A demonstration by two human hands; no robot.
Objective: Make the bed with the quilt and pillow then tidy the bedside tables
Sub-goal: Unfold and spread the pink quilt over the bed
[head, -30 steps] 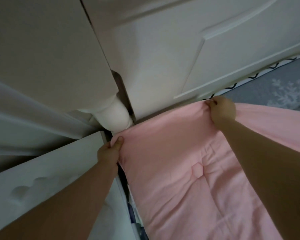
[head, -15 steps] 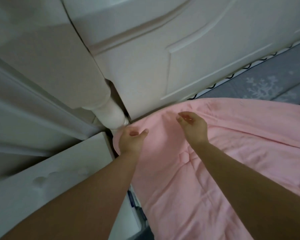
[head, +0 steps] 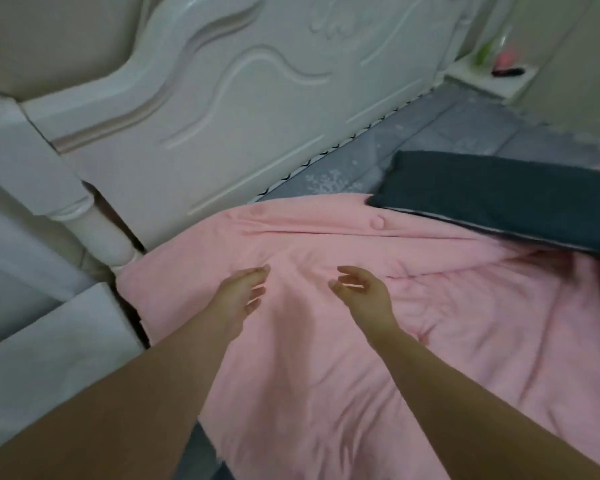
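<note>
— Across the bed's near corner, what lies there?
— Pink quilt (head: 378, 341), spread up to the white headboard (head: 239, 116) at twelve o'clock.
— Hands?
— Left hand (head: 238, 296) and right hand (head: 364, 292) hover over it, fingers loosely spread, gripping nothing.
— Pillow?
— Dark grey pillow (head: 499, 195) at two o'clock, overlapping the quilt's edge; grey bedsheet (head: 430, 133) beyond; bedside table (head: 492, 81) at one.

Home bedroom. White carved headboard (head: 257, 98) is standing at the bed's head, pink quilt (head: 343, 341) is lying over grey patterned sheet (head: 440, 133), dark pillow (head: 499, 192) is resting on the quilt; white bedside counter (head: 489, 81) w/ small items is sitting in far corner.
</note>
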